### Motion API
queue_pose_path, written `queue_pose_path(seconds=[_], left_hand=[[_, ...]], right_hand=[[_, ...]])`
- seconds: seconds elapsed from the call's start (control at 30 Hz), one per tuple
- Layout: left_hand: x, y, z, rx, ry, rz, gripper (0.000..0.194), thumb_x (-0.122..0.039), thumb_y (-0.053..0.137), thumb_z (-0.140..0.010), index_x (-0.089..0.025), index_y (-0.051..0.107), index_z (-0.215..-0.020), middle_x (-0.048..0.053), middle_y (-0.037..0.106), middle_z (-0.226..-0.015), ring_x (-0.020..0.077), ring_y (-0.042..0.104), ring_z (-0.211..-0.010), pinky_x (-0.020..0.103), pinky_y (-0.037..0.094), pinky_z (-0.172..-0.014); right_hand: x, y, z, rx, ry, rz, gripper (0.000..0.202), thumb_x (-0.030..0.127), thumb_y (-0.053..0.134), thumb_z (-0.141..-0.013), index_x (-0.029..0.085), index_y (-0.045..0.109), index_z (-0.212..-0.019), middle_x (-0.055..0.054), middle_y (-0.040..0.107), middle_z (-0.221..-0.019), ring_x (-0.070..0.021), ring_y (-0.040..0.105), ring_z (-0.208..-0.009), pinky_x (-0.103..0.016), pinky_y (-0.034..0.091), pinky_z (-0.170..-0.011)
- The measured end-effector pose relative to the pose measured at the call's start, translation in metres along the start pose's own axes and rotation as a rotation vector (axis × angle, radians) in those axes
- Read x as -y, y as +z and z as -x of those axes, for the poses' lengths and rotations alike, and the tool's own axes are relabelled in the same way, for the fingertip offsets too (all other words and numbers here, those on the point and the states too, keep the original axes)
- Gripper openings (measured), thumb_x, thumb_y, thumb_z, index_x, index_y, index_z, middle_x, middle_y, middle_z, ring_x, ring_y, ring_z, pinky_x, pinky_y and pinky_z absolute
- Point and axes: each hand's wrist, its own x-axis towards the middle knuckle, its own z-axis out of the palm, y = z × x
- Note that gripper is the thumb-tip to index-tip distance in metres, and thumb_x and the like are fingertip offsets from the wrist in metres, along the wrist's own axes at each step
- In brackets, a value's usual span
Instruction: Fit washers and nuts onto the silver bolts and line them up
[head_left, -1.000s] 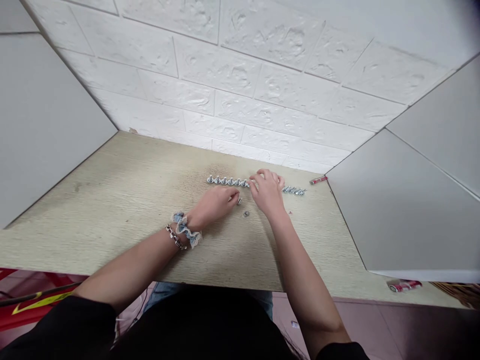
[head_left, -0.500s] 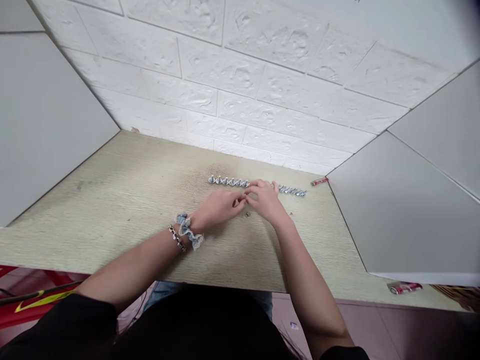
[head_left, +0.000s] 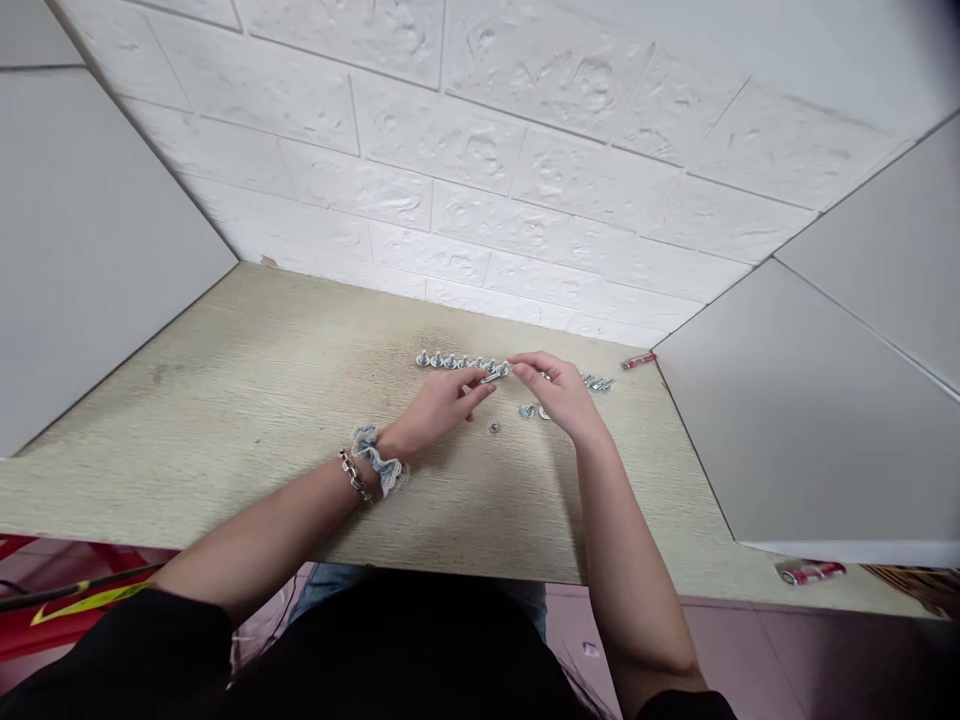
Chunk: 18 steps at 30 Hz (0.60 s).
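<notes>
My left hand pinches a small metal bolt between thumb and fingers, holding it nearly level just in front of a row of bolts with washers that stand upright on the table. My right hand is beside it on the right, thumb and index finger close together near the row's end; whether anything is between them I cannot make out. Under the right hand stand a bolt with a washer and a partly hidden washer. A small nut lies nearer to me.
More bolts lie to the right, partly hidden by my right hand. A red battery rests near the right panel, another red battery at the front right. A white brick-pattern wall closes the back of the wooden table.
My hands have come apart, the right one shifting right. The bolt in my left fingers now shows, as do the bolt and washer under my right hand. The nut stays put.
</notes>
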Motion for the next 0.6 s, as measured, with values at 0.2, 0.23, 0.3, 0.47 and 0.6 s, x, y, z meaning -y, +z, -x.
queue_pose_path(seconds=[0.2, 0.23, 0.3, 0.47, 0.6], left_hand=[[0.004, -0.003, -0.004, -0.078, -0.067, 0.051, 0.027, -0.039, 0.042, -0.086, -0.017, 0.059, -0.088, -0.001, 0.063, -0.078, 0.006, 0.056, -0.049, 0.019, 0.043, -0.054], [0.004, -0.004, -0.005, -0.08, -0.075, 0.05, 0.027, -0.038, 0.042, -0.086, -0.017, 0.059, -0.088, -0.001, 0.063, -0.078, 0.006, 0.055, -0.049, 0.019, 0.043, -0.054], [0.004, -0.004, -0.005, -0.081, -0.086, 0.049, 0.027, -0.038, 0.043, -0.086, -0.017, 0.059, -0.087, 0.0, 0.063, -0.077, 0.0062, 0.055, -0.05, 0.019, 0.043, -0.054], [0.002, -0.005, -0.005, -0.069, -0.098, 0.045, 0.028, -0.039, 0.042, -0.086, -0.016, 0.058, -0.084, 0.0, 0.063, -0.076, 0.0071, 0.055, -0.051, 0.02, 0.043, -0.053], [0.002, -0.005, -0.004, -0.074, -0.092, 0.038, 0.027, -0.039, 0.043, -0.086, -0.016, 0.057, -0.08, 0.0, 0.063, -0.075, 0.0071, 0.055, -0.051, 0.02, 0.042, -0.054]], right_hand=[[-0.017, -0.025, -0.001, 0.012, 0.195, 0.514, 0.026, 0.03, 0.044, -0.078, 0.017, 0.065, -0.068, -0.002, 0.063, -0.065, -0.0155, 0.055, -0.067, -0.026, 0.038, -0.065], [-0.02, -0.029, -0.001, 0.066, 0.246, 0.563, 0.023, 0.027, 0.045, -0.077, 0.017, 0.064, -0.067, -0.002, 0.062, -0.064, -0.0151, 0.054, -0.066, -0.026, 0.037, -0.064], [-0.024, -0.034, 0.001, 0.165, 0.343, 0.6, 0.017, 0.021, 0.048, -0.072, 0.018, 0.065, -0.073, -0.001, 0.064, -0.07, -0.014, 0.055, -0.066, -0.025, 0.038, -0.063], [-0.032, -0.036, 0.004, 0.294, 0.489, 0.637, 0.021, 0.023, 0.061, -0.061, 0.018, 0.065, -0.081, -0.003, 0.065, -0.077, -0.0148, 0.056, -0.068, -0.024, 0.038, -0.058], [-0.037, -0.032, 0.003, 0.296, 0.462, 0.635, 0.009, 0.02, 0.06, -0.06, 0.017, 0.064, -0.068, -0.002, 0.062, -0.066, -0.0137, 0.055, -0.061, -0.023, 0.037, -0.053]])
